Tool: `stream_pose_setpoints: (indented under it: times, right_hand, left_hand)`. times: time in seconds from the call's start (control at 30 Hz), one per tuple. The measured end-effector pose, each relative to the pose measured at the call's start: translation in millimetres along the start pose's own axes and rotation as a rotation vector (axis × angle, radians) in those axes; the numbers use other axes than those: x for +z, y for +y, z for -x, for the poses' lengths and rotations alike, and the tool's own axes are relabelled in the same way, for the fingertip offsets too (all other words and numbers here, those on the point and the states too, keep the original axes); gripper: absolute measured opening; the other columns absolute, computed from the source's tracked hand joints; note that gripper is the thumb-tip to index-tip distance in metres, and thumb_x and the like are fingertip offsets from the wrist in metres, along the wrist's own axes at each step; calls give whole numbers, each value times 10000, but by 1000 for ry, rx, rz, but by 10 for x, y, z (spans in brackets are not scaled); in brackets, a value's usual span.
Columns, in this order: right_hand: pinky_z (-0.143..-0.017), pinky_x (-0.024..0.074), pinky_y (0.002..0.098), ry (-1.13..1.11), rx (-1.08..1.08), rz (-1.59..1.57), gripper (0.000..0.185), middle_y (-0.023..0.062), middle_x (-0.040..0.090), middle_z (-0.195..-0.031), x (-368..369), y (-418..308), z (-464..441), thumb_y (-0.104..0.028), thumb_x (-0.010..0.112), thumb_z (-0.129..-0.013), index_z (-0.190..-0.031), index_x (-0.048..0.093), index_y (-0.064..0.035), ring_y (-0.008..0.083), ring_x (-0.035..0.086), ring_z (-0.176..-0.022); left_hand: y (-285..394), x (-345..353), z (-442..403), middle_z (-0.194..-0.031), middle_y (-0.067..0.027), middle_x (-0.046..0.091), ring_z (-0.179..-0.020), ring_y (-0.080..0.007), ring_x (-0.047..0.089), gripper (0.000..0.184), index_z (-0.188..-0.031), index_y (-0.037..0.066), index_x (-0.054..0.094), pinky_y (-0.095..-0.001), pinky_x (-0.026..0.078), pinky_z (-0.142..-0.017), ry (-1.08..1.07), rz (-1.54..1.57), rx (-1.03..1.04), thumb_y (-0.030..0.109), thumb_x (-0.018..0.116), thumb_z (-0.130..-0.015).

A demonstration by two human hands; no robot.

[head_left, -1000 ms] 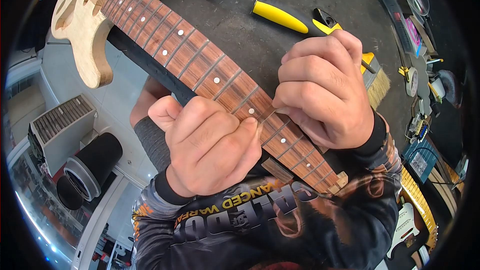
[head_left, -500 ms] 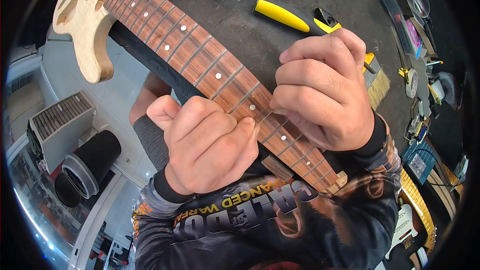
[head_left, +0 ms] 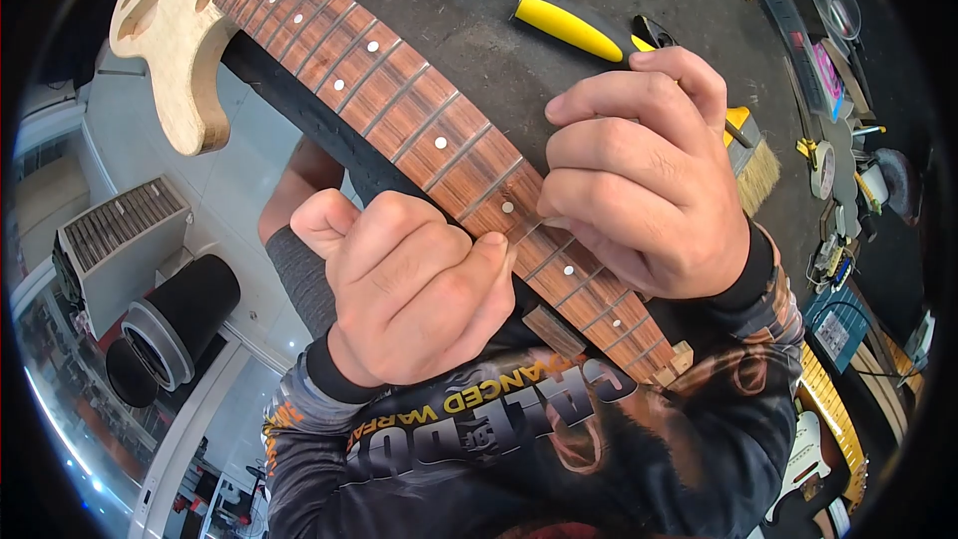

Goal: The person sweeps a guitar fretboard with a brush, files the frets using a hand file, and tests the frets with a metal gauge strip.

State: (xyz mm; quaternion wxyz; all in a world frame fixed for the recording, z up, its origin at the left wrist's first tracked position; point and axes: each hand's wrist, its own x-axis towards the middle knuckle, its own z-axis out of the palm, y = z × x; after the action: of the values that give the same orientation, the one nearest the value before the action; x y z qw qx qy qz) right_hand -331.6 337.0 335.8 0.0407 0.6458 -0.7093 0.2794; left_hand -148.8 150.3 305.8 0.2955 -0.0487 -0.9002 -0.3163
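Note:
A guitar neck (head_left: 399, 100) with a reddish-brown fretboard, metal frets and white dots runs diagonally from a pale wooden guitar body (head_left: 190, 70) at the upper left. My left hand (head_left: 419, 289) lies closed at the neck's near edge, its thumb and finger pinched together over the board. Across the neck, my right hand (head_left: 639, 175) is also closed, fingertips low over the frets. A thin line shows between the two pinches; whatever they grip is too small to make out. Beside the neck is a small dark wooden strip (head_left: 553, 330).
A yellow-and-black handled tool (head_left: 569, 25) lies on the dark bench (head_left: 439, 10) beyond the neck. Behind my right hand is a brush (head_left: 758, 170). Tape and assorted tools line the right side. On the floor at left stands a black bin (head_left: 190, 309).
The guitar body and upper neck have shifted slightly up and right in view. My right hand's upper fingers reach a little further left. Both pinches stay over the fretboard.

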Motion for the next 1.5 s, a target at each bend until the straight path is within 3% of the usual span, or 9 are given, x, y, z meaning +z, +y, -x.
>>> stream_pose_setpoints:
  times: [0.7, 0.8, 0.9, 1.0, 1.23, 1.33, 1.5]
  right_hand:
    - [-1251, 410, 574, 7, -5, 127, 182, -25, 733, -1031, 62, -85, -113, -198, 845, -797, -962, 770, -182, 259, 768, -1187]
    - [-1254, 410, 578, 34, -28, 144, 186, -25, 736, -1031, 89, -47, -115, -199, 843, -792, -962, 772, -180, 257, 770, -1194]
    - [-1254, 411, 582, 15, -30, 115, 195, -26, 737, -1030, 71, -50, -96, -201, 843, -782, -963, 773, -177, 257, 772, -1194]
    - [-1258, 407, 586, -25, -3, 83, 201, -26, 738, -1027, 1, -125, -51, -204, 845, -774, -960, 773, -175, 257, 774, -1194]
    - [-1274, 391, 592, 14, -30, 177, 183, -35, 738, -1025, 75, -95, -103, -205, 845, -785, -955, 779, -184, 254, 777, -1195]
    - [-1279, 388, 596, 14, -45, 175, 162, -39, 739, -1020, 62, -79, -90, -209, 838, -804, -954, 778, -190, 252, 778, -1201]
    - [-1292, 383, 611, -6, -29, 141, 131, -42, 739, -1000, 24, -148, -53, -208, 822, -826, -946, 773, -191, 254, 777, -1221]
  left_hand:
    - [-107, -23, 1, -836, 20, 670, -782, -188, 633, 308, -973, 66, 819, -474, 273, -865, 22, -53, 24, 92, 939, -691]
    - [-66, -79, -8, -842, 11, 681, -814, -232, 628, 299, -992, 114, 802, -451, 356, -898, -11, -101, -20, 21, 946, -747]
    - [-38, -103, 8, -838, 11, 679, -803, -229, 626, 314, -1002, 113, 801, -452, 355, -902, -29, -77, -17, 19, 948, -741]
    - [-36, -22, 73, -833, 19, 670, -780, -188, 636, 320, -968, 67, 820, -473, 271, -874, 38, 11, 19, 93, 938, -672]
    - [-145, -20, 29, -834, 18, 678, -774, -202, 634, 305, -964, 71, 808, -476, 272, -877, 35, -7, 19, 81, 937, -687]
    - [-64, -113, 6, -828, 5, 668, -778, -239, 612, 340, -1008, 114, 785, -452, 361, -879, -34, -63, -25, 12, 954, -731]
    - [-11, -80, 63, -826, 9, 664, -779, -237, 612, 327, -984, 120, 783, -449, 354, -861, -18, -1, -31, 11, 952, -726]
